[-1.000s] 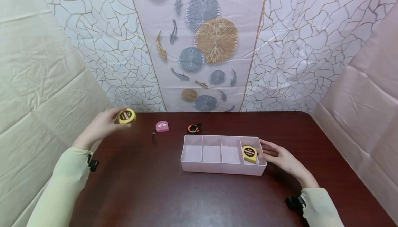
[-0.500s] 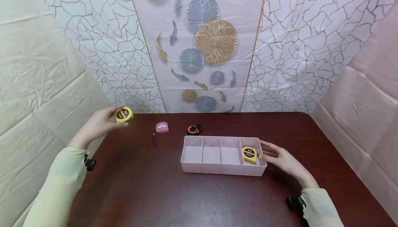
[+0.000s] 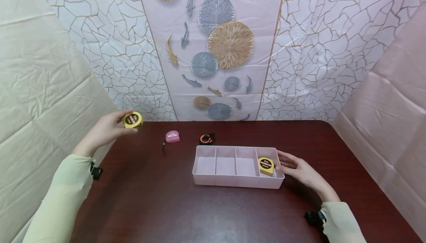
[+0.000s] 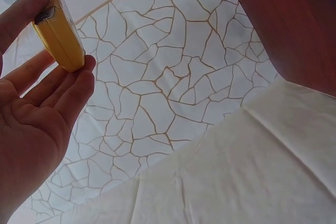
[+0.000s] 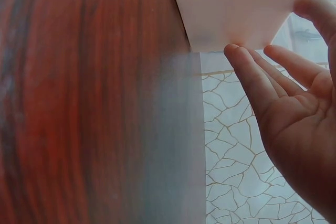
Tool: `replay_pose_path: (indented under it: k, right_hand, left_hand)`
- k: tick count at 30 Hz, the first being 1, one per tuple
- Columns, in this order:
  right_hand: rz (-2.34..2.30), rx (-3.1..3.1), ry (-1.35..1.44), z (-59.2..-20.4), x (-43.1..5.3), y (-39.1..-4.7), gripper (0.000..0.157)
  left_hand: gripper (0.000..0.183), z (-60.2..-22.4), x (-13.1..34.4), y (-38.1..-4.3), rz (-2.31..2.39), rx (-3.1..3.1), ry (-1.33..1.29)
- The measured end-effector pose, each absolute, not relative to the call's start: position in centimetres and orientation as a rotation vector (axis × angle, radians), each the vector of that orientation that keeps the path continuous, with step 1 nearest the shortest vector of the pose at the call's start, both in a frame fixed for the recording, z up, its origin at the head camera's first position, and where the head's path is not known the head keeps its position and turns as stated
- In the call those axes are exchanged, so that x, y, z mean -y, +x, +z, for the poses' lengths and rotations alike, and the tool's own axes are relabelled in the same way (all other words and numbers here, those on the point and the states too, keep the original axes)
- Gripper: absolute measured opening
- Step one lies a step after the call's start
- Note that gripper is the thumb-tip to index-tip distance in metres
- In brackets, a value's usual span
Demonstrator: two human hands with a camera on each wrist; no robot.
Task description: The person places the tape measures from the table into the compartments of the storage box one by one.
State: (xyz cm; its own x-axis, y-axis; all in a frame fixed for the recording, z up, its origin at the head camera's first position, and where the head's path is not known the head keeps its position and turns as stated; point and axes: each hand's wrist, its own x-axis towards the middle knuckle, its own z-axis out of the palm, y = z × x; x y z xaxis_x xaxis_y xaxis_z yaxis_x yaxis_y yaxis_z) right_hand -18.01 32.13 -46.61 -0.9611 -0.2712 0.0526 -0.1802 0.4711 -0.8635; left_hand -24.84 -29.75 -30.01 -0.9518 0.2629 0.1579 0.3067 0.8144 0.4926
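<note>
Head: we see the left hand (image 3: 104,132) pinching a yellow tape measure (image 3: 132,120), the tray (image 3: 237,181) well to its right. Left wrist: backdrop (image 4: 163,93) shows between those fingers and the table (image 4: 294,24) edge. Right wrist: the right hand (image 5: 304,111), fingers nearly straight, touches the tray's end.

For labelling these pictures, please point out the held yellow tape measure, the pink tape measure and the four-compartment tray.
Held yellow tape measure (image 3: 132,119), head view: its dark label.
Pink tape measure (image 3: 172,137), head view: middle of its case.
Four-compartment tray (image 3: 237,181), head view: its front wall.

Head view faces forward and down; nearer wrist views share the patterned backdrop (image 3: 221,50).
</note>
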Motion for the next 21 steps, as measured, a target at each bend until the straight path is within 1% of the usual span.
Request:
replay_pose_path:
  k: [6, 21]
  right_hand:
    - [-1.538, -2.603, -0.446, -46.6, -32.2, -18.0, 0.067]
    - [-1.549, -2.594, -0.420, -46.6, -32.2, -18.0, 0.067]
  left_hand:
    - [0.080, -29.9, 29.2, -25.1, -0.839, 2.914, -0.457]
    - [0.076, -29.3, 27.6, -26.0, -0.813, 2.889, -0.522]
